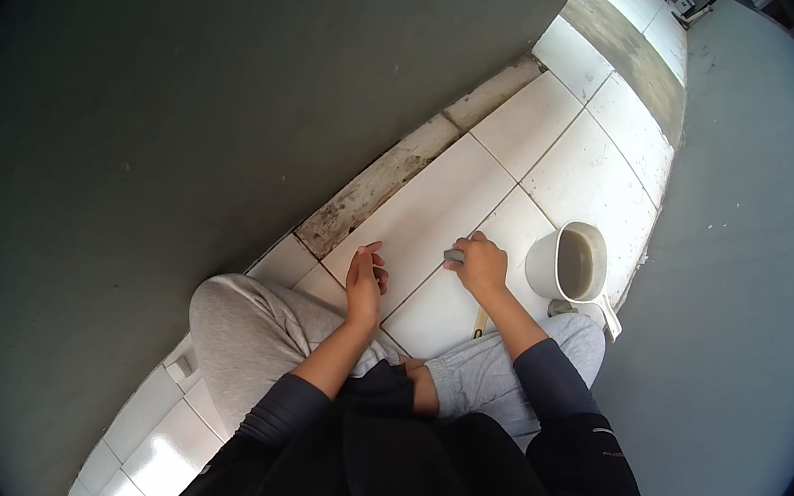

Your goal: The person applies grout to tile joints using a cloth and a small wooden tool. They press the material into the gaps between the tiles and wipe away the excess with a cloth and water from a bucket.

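Right-hand grip closed around a small, grey, blunt-ended lump, over the middle of the white tiled floor, left hand half curled, empty, nearer the floor's left edge, white long-handled dipper of murky liquid by its right edge

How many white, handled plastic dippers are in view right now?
1: the round white plastic dipper sits on the white tiled floor, right of the bare right hand; others may be hidden.

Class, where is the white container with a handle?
In the head view, the white container stands right of centre on the tiled floor, between the right hand and the grey wall, just beyond the right knee.
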`<move>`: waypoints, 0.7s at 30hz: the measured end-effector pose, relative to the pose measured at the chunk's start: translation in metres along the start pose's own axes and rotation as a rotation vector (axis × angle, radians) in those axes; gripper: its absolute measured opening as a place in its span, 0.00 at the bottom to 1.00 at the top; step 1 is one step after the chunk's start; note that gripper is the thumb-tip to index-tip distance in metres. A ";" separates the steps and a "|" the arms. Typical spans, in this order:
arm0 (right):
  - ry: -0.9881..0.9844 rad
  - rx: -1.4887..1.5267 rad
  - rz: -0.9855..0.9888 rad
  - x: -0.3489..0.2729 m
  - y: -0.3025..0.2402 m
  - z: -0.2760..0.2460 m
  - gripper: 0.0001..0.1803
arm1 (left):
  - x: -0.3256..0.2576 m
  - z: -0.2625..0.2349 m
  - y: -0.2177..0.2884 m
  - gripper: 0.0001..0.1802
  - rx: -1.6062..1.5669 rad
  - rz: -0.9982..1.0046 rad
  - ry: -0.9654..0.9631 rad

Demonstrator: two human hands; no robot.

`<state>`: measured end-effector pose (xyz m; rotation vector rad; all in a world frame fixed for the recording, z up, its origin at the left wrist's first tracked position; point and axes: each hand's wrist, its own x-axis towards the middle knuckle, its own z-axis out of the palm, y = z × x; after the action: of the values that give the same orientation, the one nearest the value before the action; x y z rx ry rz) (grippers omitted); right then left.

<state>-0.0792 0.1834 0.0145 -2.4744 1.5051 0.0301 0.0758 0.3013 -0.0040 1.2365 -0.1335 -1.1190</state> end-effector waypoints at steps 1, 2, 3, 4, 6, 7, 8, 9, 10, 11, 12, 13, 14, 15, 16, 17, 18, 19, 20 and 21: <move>0.027 0.011 0.031 0.007 0.005 -0.003 0.15 | 0.000 0.000 0.000 0.24 -0.012 0.005 0.010; 0.052 0.020 0.074 0.013 0.017 -0.008 0.15 | -0.002 0.002 -0.002 0.24 -0.012 -0.004 0.009; 0.115 0.030 0.138 0.021 0.028 -0.010 0.15 | -0.001 0.006 -0.002 0.24 -0.017 0.001 0.004; 0.118 0.028 0.138 0.021 0.030 -0.004 0.15 | -0.002 0.007 -0.001 0.24 -0.022 0.006 -0.002; 0.173 -0.031 0.179 0.024 0.022 -0.005 0.15 | 0.000 0.005 -0.001 0.24 -0.025 0.008 -0.003; 0.083 -0.055 0.155 0.015 0.015 -0.001 0.16 | 0.001 0.005 -0.001 0.23 -0.021 0.004 -0.007; 0.054 -0.101 0.082 0.005 0.004 0.007 0.16 | 0.002 0.006 0.000 0.23 -0.033 0.010 -0.007; 0.004 -0.084 0.019 -0.009 -0.015 0.011 0.17 | 0.003 0.003 0.001 0.23 -0.026 0.008 -0.002; -0.046 -0.067 -0.038 -0.019 -0.028 0.010 0.17 | 0.002 0.000 0.001 0.23 -0.017 0.003 0.000; -0.046 -0.069 -0.042 -0.018 -0.026 0.007 0.17 | 0.002 0.001 0.003 0.23 -0.020 0.005 0.002; -0.045 -0.025 -0.019 -0.014 -0.018 0.005 0.17 | 0.001 0.002 0.004 0.23 -0.032 0.006 0.007; -0.045 0.018 0.003 -0.009 -0.010 0.002 0.17 | 0.000 0.002 0.005 0.22 -0.045 0.008 0.012; -0.060 0.026 0.082 0.000 -0.005 -0.004 0.17 | -0.002 0.002 0.006 0.22 -0.044 -0.001 0.022; -0.044 0.025 0.121 0.007 0.004 -0.007 0.17 | -0.003 0.004 0.009 0.22 -0.048 -0.005 0.011; -0.027 0.022 0.160 0.010 0.010 -0.006 0.17 | -0.006 0.005 0.012 0.22 -0.052 -0.011 -0.001; -0.027 0.019 0.155 0.010 0.007 -0.002 0.17 | -0.008 0.004 0.016 0.22 -0.077 -0.005 0.002; -0.013 -0.017 0.138 0.006 -0.001 0.003 0.17 | -0.006 0.001 0.016 0.22 -0.085 0.000 0.010; 0.002 -0.054 0.123 0.000 -0.010 0.009 0.17 | -0.004 -0.001 0.016 0.21 -0.099 0.007 0.030; -0.019 -0.067 0.045 -0.012 -0.026 0.010 0.17 | -0.001 -0.003 0.016 0.21 -0.118 0.016 0.053; -0.064 -0.054 -0.017 -0.027 -0.041 0.019 0.17 | -0.001 -0.002 0.015 0.21 -0.125 0.014 0.061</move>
<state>-0.0541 0.2289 0.0076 -2.5024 1.4763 0.1480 0.0859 0.3022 0.0078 1.1552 -0.0255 -1.0611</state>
